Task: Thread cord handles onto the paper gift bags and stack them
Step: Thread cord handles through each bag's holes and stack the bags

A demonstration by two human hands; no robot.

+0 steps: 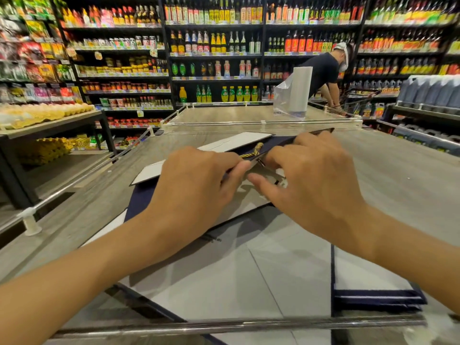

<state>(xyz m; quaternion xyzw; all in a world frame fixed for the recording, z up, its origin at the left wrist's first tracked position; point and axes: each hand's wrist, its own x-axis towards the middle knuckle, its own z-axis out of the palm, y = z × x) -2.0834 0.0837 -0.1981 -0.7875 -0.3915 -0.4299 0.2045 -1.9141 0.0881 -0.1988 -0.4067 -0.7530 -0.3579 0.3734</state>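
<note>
Cord (256,149) | left hand (196,185) fingers pinch it | right hand (311,180) fingers grip gift bag (224,270) rim

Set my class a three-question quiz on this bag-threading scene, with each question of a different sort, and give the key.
1. True or false: the left hand pinches the twisted cord.
2. What stands at the far end of the table? A) a crate of eggs B) a roll of plastic bags C) a shopping basket
3. Fill in: the right hand grips the paper gift bag at its ___-coloured rim.
Key: 1 true; 2 B; 3 navy.
</note>
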